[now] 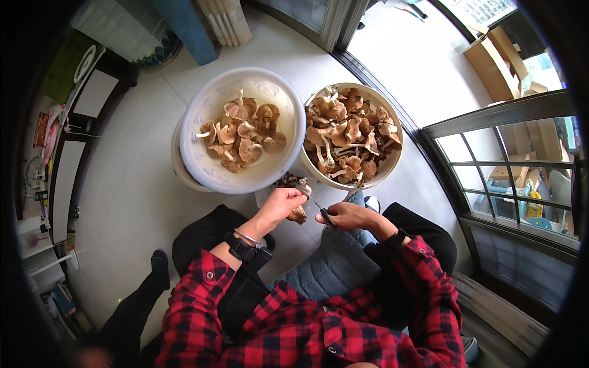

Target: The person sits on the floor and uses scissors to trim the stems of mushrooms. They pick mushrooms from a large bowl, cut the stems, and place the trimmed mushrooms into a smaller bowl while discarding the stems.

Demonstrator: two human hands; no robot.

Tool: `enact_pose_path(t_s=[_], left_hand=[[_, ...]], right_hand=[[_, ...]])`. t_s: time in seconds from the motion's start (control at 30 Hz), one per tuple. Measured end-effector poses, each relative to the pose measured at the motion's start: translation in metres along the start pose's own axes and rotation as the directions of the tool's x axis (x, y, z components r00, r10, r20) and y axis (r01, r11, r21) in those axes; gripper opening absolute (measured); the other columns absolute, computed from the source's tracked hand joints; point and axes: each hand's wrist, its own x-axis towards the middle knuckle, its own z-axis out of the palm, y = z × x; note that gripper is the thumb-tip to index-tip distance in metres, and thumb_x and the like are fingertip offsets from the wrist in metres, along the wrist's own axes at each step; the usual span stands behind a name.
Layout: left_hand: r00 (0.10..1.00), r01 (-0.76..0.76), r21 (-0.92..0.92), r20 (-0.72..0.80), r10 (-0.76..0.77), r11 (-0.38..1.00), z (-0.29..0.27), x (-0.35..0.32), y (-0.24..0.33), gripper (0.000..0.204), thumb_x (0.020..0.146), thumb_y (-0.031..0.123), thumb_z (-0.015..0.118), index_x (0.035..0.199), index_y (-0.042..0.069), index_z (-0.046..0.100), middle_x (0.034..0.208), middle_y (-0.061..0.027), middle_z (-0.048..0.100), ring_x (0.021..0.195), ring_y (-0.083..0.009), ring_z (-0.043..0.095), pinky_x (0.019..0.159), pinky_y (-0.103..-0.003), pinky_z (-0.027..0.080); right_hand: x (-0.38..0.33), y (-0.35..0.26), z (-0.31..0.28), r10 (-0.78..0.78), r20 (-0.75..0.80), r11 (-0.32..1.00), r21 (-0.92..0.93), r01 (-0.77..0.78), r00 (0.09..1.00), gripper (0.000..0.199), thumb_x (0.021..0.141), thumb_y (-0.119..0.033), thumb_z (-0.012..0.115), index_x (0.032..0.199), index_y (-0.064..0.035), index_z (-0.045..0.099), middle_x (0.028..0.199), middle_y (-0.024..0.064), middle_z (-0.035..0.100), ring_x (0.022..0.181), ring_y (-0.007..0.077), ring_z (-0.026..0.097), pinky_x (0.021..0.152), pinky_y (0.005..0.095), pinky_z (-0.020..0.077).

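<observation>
My left hand (277,207) is closed on a mushroom (298,214) with a brown cap, held over the floor between my knees. Its stem end is partly hidden by my fingers. In my right hand (354,216) are black-handled scissors (327,216), their thin metal blades pointing toward the mushroom. Beyond my left hand, a white basin (202,98) with a pale blue rim contains several brown mushrooms (240,109) with pale stems. To its right, a cream basin (399,161) is heaped with mushrooms (353,132), some with dirt on them. Dark, dirty bits (291,180) lie near my left fingertips.
Grey tiles (138,178) cover the floor. A blue quilted cloth (331,264) lies between my legs. On the right stands a glass-paned door (512,168), with a cardboard box (491,67) beyond it. Shelving (64,175) lines the left; another person's leg (138,306) extends nearby.
</observation>
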Motion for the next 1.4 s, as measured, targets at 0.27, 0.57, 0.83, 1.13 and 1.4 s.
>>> enact_pose_path(t_s=[0.27, 0.57, 0.83, 1.13, 1.4], left_hand=[[0.996, 0.078, 0.074, -0.054, -0.074, 0.994, -0.013, 0.000, -0.006, 0.019, 0.094, 0.017, 0.064, 0.094, -0.001, 0.068, 0.078, -0.0006, 0.065, 0.070, -0.0068, 0.059, 0.063, -0.024, 0.048], [0.850, -0.527, 0.262, 0.162, 0.502, 0.808, -0.001, -0.019, 0.032, 0.015, 0.089, 0.011, 0.069, 0.101, 0.003, 0.067, 0.103, -0.0046, 0.067, 0.098, -0.0141, 0.062, 0.089, -0.029, 0.049], [0.779, -0.617, 0.311, 0.109, 0.618, 0.723, -0.001, -0.022, 0.046, 0.014, 0.087, 0.009, 0.072, 0.101, 0.007, 0.071, 0.103, -0.0044, 0.064, 0.098, -0.0174, 0.060, 0.089, -0.030, 0.048], [0.960, -0.263, -0.445, -0.029, 0.280, 0.856, -0.005, -0.009, 0.037, 0.026, 0.100, 0.018, 0.057, 0.120, 0.002, 0.060, 0.102, -0.0022, 0.066, 0.094, -0.0110, 0.063, 0.089, -0.027, 0.049], [0.995, -0.056, -0.611, 0.033, 0.096, 0.789, -0.006, -0.008, 0.033, 0.035, 0.097, 0.002, 0.045, 0.132, 0.003, 0.047, 0.124, -0.0071, 0.059, 0.111, -0.0161, 0.061, 0.098, -0.031, 0.050]], right_hand=[[0.017, 0.000, 0.007, 0.007, -0.068, 0.996, 0.084, -0.001, 0.998, 0.073, 0.082, -0.073, 0.059, 0.065, -0.0022, 0.063, 0.058, 0.0015, 0.054, 0.053, 0.0119, 0.050, 0.052, 0.0283, 0.0384], [-0.017, -0.010, -0.031, 0.064, -0.081, 0.996, -0.061, -0.069, 0.995, 0.077, 0.079, -0.076, 0.058, 0.081, 0.0007, 0.067, 0.068, 0.0079, 0.065, 0.062, 0.0185, 0.065, 0.059, 0.0306, 0.0505], [-0.058, -0.012, -0.050, -0.054, -0.266, 0.988, 0.124, 0.090, 0.962, 0.051, 0.086, -0.051, 0.070, 0.084, 0.0001, 0.062, 0.068, 0.0038, 0.061, 0.060, 0.0138, 0.063, 0.053, 0.0279, 0.0493], [-0.046, -0.019, -0.039, -0.081, -0.479, 0.852, 0.421, 0.310, 0.874, 0.030, 0.088, -0.028, 0.073, 0.093, -0.0058, 0.055, 0.079, 0.0009, 0.062, 0.071, 0.0099, 0.063, 0.055, 0.0229, 0.0469], [-0.039, -0.030, -0.035, -0.142, -0.539, 0.749, 0.490, 0.446, 0.830, 0.029, 0.087, -0.024, 0.074, 0.098, -0.0075, 0.053, 0.089, 0.0019, 0.063, 0.077, 0.0111, 0.063, 0.060, 0.0240, 0.0488]])
